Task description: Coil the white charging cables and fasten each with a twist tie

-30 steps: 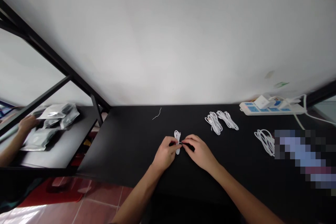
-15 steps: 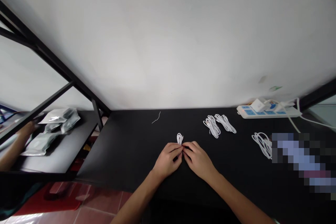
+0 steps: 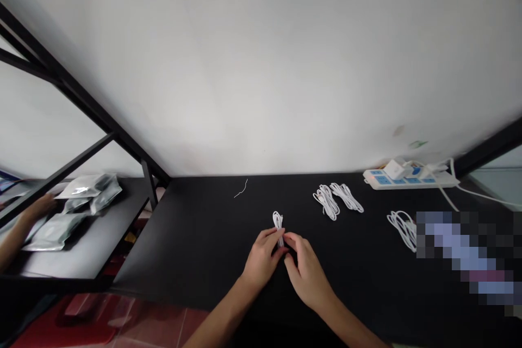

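A small folded bundle of white cable [image 3: 278,220] stands up from between my hands near the front middle of the black table. My left hand [image 3: 263,255] is closed on it, thumb and fingers pinching its lower part. From the other side, my right hand [image 3: 305,269] has its curled fingertips at the same bundle, partly hidden. A thin white wire or twist tie [image 3: 241,189] lies on the table beyond my left hand.
Two coiled white cables [image 3: 326,202] lie to the right, with another coil [image 3: 402,228] beside a pixelated patch. A power strip [image 3: 408,179] with plugs runs along the wall. Left, past the black frame [image 3: 149,182], another person's hand [image 3: 38,207] is near silvery packets [image 3: 84,186].
My fingers have shifted on the bundle, and more of the cable shows between them. My right hand has turned slightly, its fingers less tightly together. The view has tilted a little.
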A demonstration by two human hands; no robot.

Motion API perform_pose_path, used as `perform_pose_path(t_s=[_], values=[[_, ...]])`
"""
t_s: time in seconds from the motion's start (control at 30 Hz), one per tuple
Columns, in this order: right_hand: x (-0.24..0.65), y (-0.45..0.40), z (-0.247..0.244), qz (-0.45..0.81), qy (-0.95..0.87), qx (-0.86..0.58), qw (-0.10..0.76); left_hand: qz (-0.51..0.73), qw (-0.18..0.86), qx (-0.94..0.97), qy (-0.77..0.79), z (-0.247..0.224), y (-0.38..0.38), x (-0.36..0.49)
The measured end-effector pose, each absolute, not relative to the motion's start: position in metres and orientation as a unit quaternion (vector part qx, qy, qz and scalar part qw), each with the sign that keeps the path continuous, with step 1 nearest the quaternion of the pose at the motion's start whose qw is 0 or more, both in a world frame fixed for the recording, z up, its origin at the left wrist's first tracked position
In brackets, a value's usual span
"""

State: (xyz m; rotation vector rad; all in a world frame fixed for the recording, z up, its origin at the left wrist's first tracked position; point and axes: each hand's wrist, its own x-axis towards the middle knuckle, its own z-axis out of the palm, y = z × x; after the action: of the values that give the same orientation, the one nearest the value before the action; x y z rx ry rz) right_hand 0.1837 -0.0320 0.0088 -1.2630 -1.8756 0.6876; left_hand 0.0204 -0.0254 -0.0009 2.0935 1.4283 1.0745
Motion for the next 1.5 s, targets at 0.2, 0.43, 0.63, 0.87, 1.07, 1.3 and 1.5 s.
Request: perform_pose_path(t_s=[0.2,0.43,0.63,0.87,1.07,1.3,1.5], values=[[0.199,-0.018,0.022,0.381,-0.700,-0.484,0.362,0.399,0.212,0.746,0.490,0.011,-0.026,0.020],[0.235,0.014,0.022,0.203,-0.768,-0.493,0.355,0.391,0.118,0.715,0.567,0.021,-0.023,-0.015],[0.249,0.005,-0.004,0.071,-0.823,-0.498,0.266,0.272,0.030,0.714,0.645,0.003,-0.024,-0.044],[0.243,0.000,-0.010,0.040,-0.821,-0.512,0.249,0.228,0.006,0.715,0.661,-0.004,-0.026,-0.043],[0.244,0.001,-0.008,0.045,-0.818,-0.515,0.253,0.230,0.000,0.710,0.665,-0.003,-0.024,-0.043],[0.244,0.002,-0.008,0.046,-0.817,-0.510,0.265,0.244,-0.003,0.706,0.665,-0.003,-0.023,-0.043],[0.245,0.003,-0.009,0.045,-0.819,-0.512,0.257,0.238,-0.001,0.704,0.669,-0.002,-0.023,-0.042]])
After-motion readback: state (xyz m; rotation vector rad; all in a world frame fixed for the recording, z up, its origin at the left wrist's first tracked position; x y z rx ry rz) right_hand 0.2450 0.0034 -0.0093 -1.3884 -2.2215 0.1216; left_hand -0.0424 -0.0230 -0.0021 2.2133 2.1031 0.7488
